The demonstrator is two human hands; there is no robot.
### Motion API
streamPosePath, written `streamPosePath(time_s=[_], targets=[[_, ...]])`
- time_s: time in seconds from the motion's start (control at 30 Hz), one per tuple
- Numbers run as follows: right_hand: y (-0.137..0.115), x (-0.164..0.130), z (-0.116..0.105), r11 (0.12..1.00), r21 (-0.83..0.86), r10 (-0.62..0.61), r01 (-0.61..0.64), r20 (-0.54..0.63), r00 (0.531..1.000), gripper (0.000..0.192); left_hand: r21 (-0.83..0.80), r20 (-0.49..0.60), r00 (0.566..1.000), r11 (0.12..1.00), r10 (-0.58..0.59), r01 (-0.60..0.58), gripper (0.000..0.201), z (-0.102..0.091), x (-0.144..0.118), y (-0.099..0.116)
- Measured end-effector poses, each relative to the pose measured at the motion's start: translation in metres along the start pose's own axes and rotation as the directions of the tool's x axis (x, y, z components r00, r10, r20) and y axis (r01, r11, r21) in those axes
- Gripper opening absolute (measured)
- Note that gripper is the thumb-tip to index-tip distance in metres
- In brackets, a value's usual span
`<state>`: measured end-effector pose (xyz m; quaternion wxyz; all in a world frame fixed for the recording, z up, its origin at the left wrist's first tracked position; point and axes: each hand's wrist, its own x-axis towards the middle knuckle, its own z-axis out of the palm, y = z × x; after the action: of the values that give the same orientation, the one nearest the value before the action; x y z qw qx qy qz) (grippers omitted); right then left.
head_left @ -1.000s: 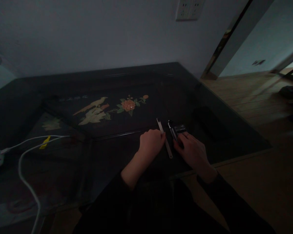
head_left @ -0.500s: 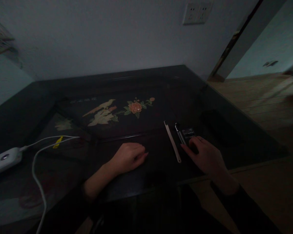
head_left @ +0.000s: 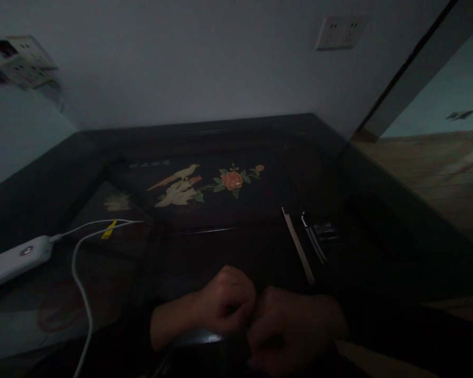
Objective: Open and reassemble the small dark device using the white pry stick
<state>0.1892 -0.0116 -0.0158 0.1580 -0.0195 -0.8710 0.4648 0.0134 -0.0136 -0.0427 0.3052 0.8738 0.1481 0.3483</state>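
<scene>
Both hands sit together at the near edge of the worktop [head_left: 63, 173]. The left hand [head_left: 226, 304] is curled into a loose fist; the right hand [head_left: 291, 331] is bent inward and touches it. Directly below them lies a dark rounded object [head_left: 205, 346] with a pale glint on its upper edge. Low light prevents telling whether either hand grips it, or what it is.

Beyond the right hand, well apart from it, a slim pale metal strip [head_left: 297, 245] lies flat. Just beside it lie a thin dark tool [head_left: 313, 242] and a small dark block [head_left: 326, 232]; their details are too dim to resolve.

The dark worktop carries an inlaid bird and flower [head_left: 205, 184] with a short pale inscription [head_left: 148, 164], unreadable. At the left, a white power strip [head_left: 13, 260] with white cable [head_left: 81, 273] is cut off by the frame. A wall socket [head_left: 339, 31] shows above.
</scene>
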Motion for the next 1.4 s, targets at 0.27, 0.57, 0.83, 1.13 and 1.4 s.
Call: streamPosePath(time_s=[0.27, 0.57, 0.83, 1.13, 1.4], targets=[[0.018, 0.004, 0.002, 0.895, 0.410, 0.245, -0.173, -0.129, 0.961, 0.034, -0.179, -0.004, 0.985, 0.969, -0.174, 0.170, 0.042, -0.010, 0.003, -0.004], [0.026, -0.004, 0.008, 0.866, 0.388, 0.401, -0.314, -0.166, 0.901, 0.040, -0.297, 0.105, 0.882, 0.832, -0.459, 0.468, 0.039, -0.013, 0.003, -0.002], [0.023, -0.001, 0.001, 0.862, 0.418, 0.398, -0.288, -0.205, 0.894, 0.053, -0.280, 0.138, 0.841, 0.794, -0.523, 0.539, 0.045, -0.017, 0.008, 0.001], [0.025, 0.000, 0.003, 0.877, 0.378, 0.410, -0.296, -0.270, 0.871, 0.057, -0.283, 0.170, 0.834, 0.785, -0.524, 0.551, 0.052, -0.017, 0.008, 0.000], [0.024, -0.001, 0.003, 0.874, 0.355, 0.438, -0.331, -0.283, 0.853, 0.058, -0.310, 0.154, 0.811, 0.752, -0.564, 0.582, 0.055, -0.017, 0.009, 0.000]])
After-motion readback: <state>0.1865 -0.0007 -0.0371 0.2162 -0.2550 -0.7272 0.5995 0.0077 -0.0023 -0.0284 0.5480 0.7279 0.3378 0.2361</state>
